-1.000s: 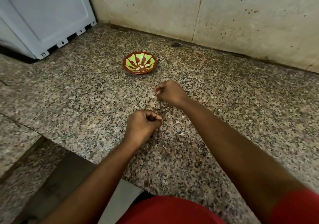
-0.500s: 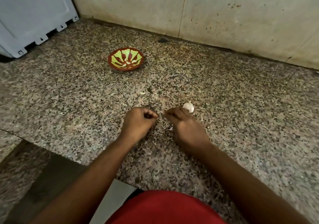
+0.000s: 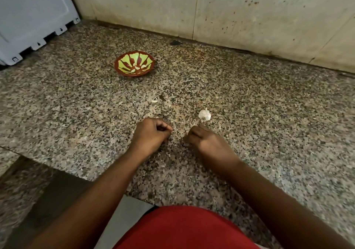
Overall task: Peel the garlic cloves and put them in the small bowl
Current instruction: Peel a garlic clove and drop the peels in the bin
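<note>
The garlic bulb [image 3: 204, 115] lies on the granite counter [image 3: 269, 114] just beyond the clenched right hand [image 3: 206, 140], the nearer one. The left hand [image 3: 151, 133] is curled too (contents hidden). The small bowl [image 3: 134, 63], holding peeled cloves [image 3: 137, 67], sits far-left.

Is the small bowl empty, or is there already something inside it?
Not empty. The small bowl stands upright on the counter, and a few pale peeled garlic cloves lie at its bottom.
</note>
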